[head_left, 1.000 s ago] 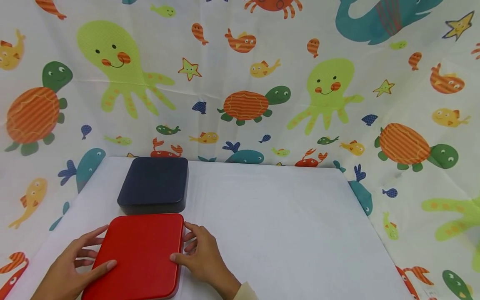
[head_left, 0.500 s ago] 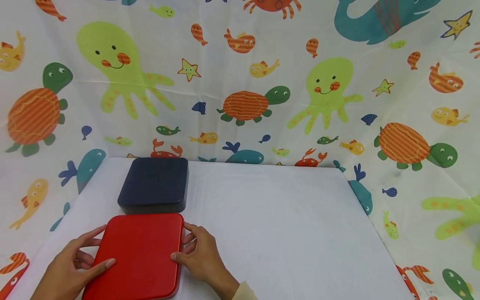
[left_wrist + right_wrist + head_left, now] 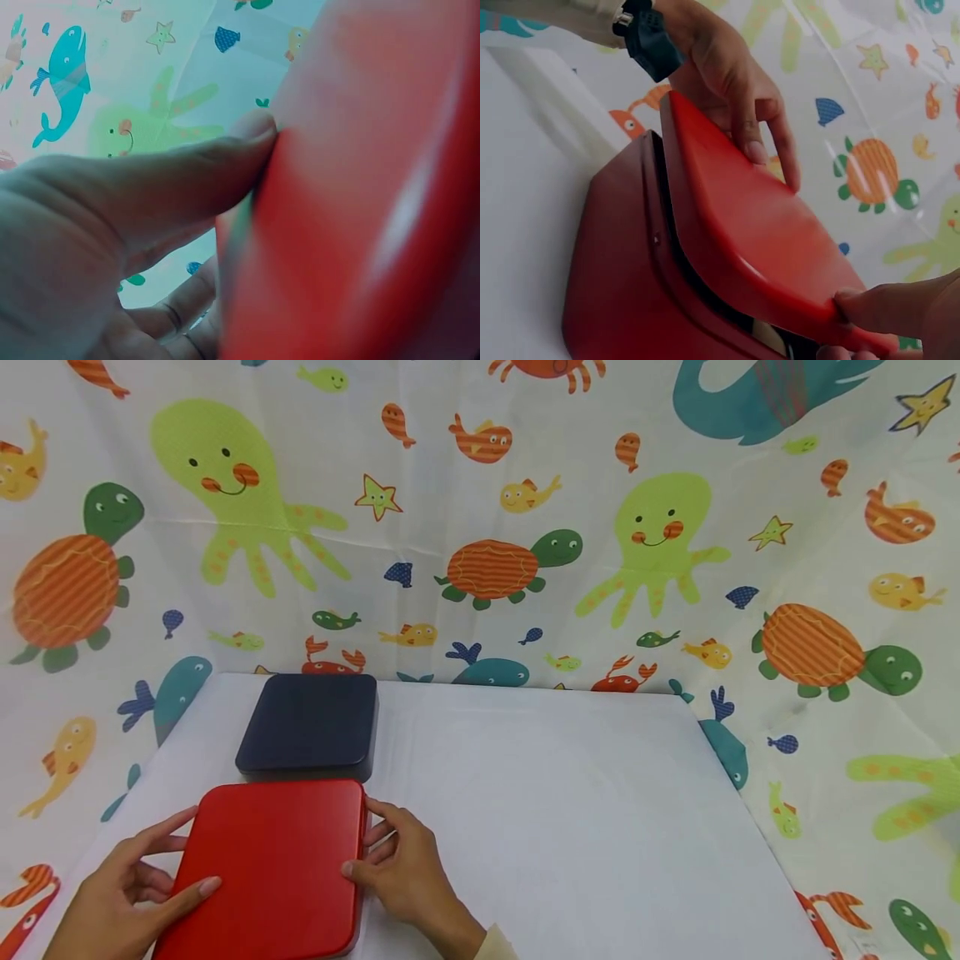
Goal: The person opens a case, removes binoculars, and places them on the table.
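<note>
A red tin with rounded corners has its lid (image 3: pixel 270 868) in both hands at the near left of the table. My left hand (image 3: pixel 123 889) grips the lid's left side, thumb on top and fingers along the edge. On the opposite side my right hand (image 3: pixel 408 864) pinches the edge, its thumb on top. The right wrist view shows the lid tilted, with a dark gap above the tin's body (image 3: pixel 619 255). Something beige (image 3: pixel 769 337) shows in that gap; the rest of the inside is hidden.
Just behind the red tin stands a dark navy tin (image 3: pixel 311 722), its lid on. The white table (image 3: pixel 570 827) stretches to the right. A curtain (image 3: pixel 420 460) printed with sea animals hangs behind it and along both sides.
The red lid has shifted slightly left and its far edge now stands higher, overlapping the navy tin's front more. My left hand has moved left with it; my right hand has barely moved.
</note>
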### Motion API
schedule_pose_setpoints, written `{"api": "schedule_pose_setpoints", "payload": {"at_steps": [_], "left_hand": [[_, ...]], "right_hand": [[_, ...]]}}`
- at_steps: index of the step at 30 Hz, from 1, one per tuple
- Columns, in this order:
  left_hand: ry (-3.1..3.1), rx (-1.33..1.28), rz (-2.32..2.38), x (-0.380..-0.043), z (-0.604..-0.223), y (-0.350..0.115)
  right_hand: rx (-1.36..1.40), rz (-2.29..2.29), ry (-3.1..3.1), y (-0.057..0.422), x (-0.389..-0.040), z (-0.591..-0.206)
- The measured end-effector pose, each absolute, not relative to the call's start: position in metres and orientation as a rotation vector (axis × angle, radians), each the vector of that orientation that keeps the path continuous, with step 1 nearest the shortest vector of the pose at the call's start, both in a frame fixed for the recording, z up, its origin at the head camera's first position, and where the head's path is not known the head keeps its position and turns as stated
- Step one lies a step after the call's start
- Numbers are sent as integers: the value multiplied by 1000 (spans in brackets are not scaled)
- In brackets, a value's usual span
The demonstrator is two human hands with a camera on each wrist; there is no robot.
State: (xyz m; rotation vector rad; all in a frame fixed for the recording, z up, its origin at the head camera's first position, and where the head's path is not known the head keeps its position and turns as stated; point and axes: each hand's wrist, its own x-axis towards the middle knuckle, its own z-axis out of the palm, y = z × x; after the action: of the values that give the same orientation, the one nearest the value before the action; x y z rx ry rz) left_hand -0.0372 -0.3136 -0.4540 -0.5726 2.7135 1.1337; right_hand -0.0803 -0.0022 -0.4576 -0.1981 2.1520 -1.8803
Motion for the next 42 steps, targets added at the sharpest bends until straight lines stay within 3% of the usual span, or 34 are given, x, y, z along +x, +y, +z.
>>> {"api": "schedule_pose_setpoints", "payload": {"at_steps": [19,42], "left_hand": [[2714,-336,1260,-37,-450,-277],[2772,-184,1559,-48,-443,-190]], "right_hand": [[-196,-1924,2155,51,-79,-456],[-100,-1955,2186,122,-79,-459]]}}
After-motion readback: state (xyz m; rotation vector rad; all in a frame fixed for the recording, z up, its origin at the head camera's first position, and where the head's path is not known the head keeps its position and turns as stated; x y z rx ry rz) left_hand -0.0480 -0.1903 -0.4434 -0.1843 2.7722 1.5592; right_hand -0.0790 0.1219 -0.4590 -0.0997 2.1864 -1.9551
